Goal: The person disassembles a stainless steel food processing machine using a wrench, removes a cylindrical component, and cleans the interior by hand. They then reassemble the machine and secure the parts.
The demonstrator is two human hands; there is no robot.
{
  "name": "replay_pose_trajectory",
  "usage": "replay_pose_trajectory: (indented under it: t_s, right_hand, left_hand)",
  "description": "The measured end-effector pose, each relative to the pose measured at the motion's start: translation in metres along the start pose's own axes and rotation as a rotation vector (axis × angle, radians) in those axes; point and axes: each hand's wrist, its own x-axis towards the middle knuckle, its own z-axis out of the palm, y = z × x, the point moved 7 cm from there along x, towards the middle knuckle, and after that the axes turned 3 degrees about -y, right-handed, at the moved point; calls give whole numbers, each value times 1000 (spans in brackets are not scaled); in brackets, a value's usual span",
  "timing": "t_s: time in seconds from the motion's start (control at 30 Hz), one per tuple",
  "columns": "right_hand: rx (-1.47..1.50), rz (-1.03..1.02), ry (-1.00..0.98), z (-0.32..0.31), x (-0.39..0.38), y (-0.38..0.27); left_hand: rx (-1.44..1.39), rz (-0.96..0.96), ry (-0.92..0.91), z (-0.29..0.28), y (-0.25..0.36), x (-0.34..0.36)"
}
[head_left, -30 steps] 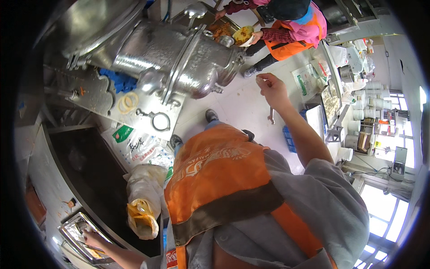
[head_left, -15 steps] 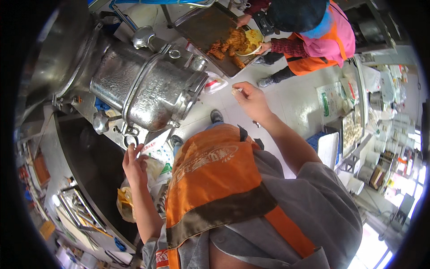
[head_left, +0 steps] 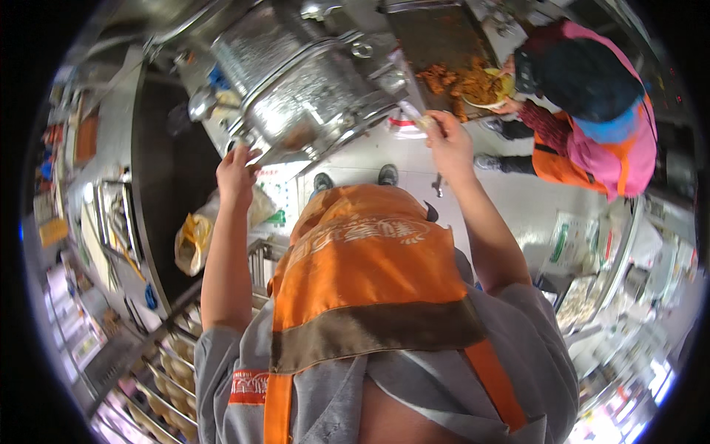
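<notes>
Single head-worn fisheye looks steeply down, close.

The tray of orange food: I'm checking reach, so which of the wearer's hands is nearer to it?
Right. The right hand is raised just below the tray of orange food; the left hand is far to its left, on the steel machine.

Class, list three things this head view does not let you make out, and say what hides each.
1. What the right hand holds: a small pale thing, blurred.
2. The left hand fingers' grip on the steel machine: too small to tell.
3. The co-worker's hands: hidden behind the dark cap.
</notes>
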Motion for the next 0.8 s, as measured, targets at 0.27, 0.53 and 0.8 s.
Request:
replay_pose_trajectory:
  t_s: [0.27, 0.53, 0.8]
  right_hand:
    - [58, 35, -95, 4, 23, -10]
    - [-482, -221, -219, 37, 107, -77]
    - [-682, 22, -703, 110, 195, -69]
  left_hand:
    - [-28, 7, 20, 17, -2, 0]
    - [-580, -119, -44, 33, -26, 25]
    - [-423, -210, 27, 30, -28, 20]
